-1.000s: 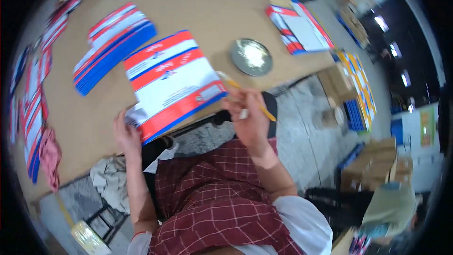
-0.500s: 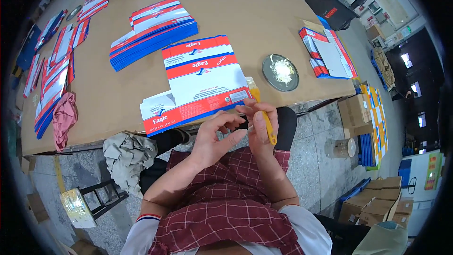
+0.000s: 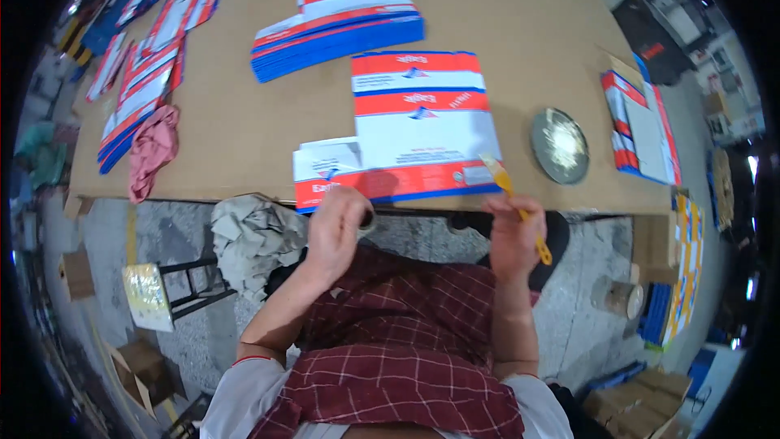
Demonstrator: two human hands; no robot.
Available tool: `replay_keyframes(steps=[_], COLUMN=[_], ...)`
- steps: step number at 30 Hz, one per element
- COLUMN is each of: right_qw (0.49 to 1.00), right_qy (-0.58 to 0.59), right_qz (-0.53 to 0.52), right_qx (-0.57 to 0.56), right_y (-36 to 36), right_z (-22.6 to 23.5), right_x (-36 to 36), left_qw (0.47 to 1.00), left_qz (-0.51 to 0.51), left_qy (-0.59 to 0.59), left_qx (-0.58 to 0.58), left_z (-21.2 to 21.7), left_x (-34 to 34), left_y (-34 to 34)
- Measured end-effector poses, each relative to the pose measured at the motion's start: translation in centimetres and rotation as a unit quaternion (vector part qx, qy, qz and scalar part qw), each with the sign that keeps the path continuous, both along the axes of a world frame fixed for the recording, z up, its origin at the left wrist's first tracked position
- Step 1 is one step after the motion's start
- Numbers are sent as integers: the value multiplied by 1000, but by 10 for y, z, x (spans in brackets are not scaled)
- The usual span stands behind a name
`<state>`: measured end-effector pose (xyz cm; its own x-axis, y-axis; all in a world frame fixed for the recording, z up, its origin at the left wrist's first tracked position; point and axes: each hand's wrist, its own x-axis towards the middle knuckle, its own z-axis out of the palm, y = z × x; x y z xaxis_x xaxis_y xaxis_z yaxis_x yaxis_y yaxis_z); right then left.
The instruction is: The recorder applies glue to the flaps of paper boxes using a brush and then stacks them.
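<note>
My right hand (image 3: 514, 244) is closed round a yellow brush (image 3: 505, 182), its pale bristle end pointing up and left over the near right part of a carton. That flat, unfolded carton (image 3: 426, 130), white, red and blue, lies along the table's near edge. At its lower left corner is my left hand (image 3: 335, 232), with curled fingers pressed together; their tips are partly hidden, so I cannot make out whether they grip anything. To the right of the carton sits a round grey dish (image 3: 543, 154) with whitish, glossy paste in it.
A thick stack of flat cartons (image 3: 349, 41) lies behind the single one. More cartons (image 3: 150, 81) and a pink cloth (image 3: 154, 150) are at the left, another bundle (image 3: 642, 126) at the right. Below the table edge are a grey-green cloth heap (image 3: 256, 244) and a stool (image 3: 148, 297).
My hands have moved apart: the left to the carton's lower left corner, the right outward with the brush, whose bristles now show. The view has shifted, so the table things appear farther right.
</note>
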<state>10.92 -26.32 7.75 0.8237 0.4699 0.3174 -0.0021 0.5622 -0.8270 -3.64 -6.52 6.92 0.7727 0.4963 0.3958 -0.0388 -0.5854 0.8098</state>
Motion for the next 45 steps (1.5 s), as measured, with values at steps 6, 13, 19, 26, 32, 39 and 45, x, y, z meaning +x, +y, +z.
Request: replay_keyframes(steps=[6, 13, 19, 26, 32, 39, 45], right_qw=[983, 945, 931, 940, 926, 898, 923], right_qy=[31, 194, 190, 47, -43, -108, -90], right_qz=[174, 236, 273, 230, 254, 254, 232], right_qx=[-57, -119, -149, -247, -276, -343, -293], right_y=[74, 109, 110, 109, 110, 108, 111], right_z=[1, -41, -37, -44, -50, -40, -44], right_x=[24, 37, 29, 12, 5, 13, 9], left_qw=[974, 965, 970, 963, 962, 961, 962], left_qz=[158, 132, 115, 104, 99, 100, 100], left_qy=[84, 121, 83, 102, 100, 92, 93], left_qx=[140, 192, 199, 227, 235, 240, 237], left_z=[-21, -61, -61, -59, -61, -63, -61], left_x=[16, 16, 13, 11, 7, 6, 8], left_y=[70, 61, 66, 62, 62, 62, 61])
